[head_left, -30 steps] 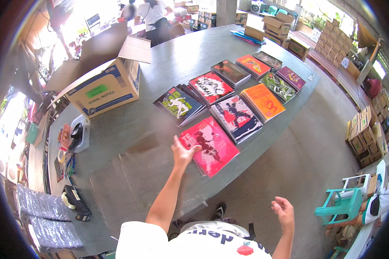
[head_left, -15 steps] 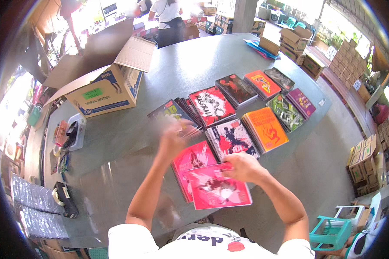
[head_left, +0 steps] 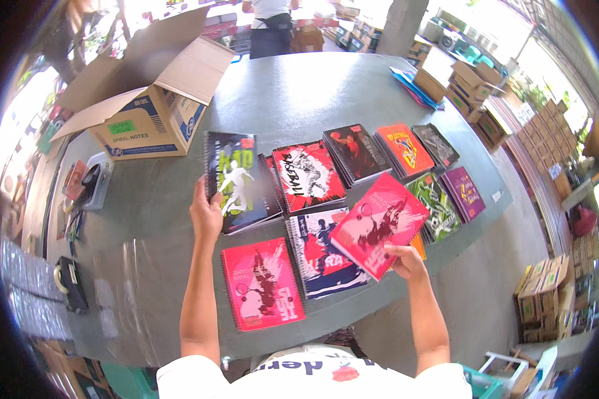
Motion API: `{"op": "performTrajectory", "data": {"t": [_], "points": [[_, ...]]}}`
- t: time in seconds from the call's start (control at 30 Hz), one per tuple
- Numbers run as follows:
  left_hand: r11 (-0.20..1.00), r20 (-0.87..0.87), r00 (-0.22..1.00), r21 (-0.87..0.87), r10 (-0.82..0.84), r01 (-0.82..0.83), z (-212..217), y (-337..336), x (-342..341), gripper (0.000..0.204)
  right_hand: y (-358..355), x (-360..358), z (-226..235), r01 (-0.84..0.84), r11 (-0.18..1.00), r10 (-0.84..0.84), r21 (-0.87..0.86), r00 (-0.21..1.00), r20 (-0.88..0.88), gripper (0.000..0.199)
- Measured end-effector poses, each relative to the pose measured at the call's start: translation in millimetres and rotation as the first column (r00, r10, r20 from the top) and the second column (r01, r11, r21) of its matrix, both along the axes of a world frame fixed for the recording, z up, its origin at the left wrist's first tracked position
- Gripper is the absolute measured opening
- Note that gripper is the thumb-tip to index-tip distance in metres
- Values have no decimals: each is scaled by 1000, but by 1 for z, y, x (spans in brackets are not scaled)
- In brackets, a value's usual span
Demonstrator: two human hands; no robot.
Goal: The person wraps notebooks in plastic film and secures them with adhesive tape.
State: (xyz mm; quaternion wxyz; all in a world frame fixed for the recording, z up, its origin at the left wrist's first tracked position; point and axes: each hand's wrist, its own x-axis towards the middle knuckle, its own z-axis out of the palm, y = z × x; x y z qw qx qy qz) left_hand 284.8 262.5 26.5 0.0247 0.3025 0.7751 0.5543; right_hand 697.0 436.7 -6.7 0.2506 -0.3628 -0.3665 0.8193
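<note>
Pinching glossy pink notebook (head_left: 379, 223) by edge with right hand (head_left: 406, 261); clasping dark spiral-bound notebook (head_left: 236, 176) by coiled edge with left hand (head_left: 207, 211), above smooth grey table (head_left: 150, 206).

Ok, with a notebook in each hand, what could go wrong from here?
The right hand grips the pink notebook near one corner, so it might droop or slip. That notebook hides most of the orange notebook from view, so a bump there could go unnoticed. The left hand holds the green-and-dark notebook by its spiral side; its free side might brush neighbouring notebooks.
</note>
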Motion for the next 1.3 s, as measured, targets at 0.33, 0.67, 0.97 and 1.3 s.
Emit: {"op": "performTrajectory", "data": {"t": [0.33, 0.67, 0.97, 1.3], "points": [[837, 88, 839, -72, -536, 543, 3, 48, 225, 52, 47, 25, 30, -223, 973, 217, -51, 971, -103, 34], [818, -85, 984, -547, 160, -180, -4, 37, 210, 46, 130, 84, -13, -277, 952, 280, -134, 960, 3, 30], [903, 22, 951, -308, -308, 300, -16, 142, 246, 50, 132, 82, -2, -301, 945, 290, -128, 952, -97, 43], [695, -406, 893, -585, 195, -418, -15, 141, 97, 53, 177, 139, 32, -173, 975, 165, 138, 984, 71, 64]]}}
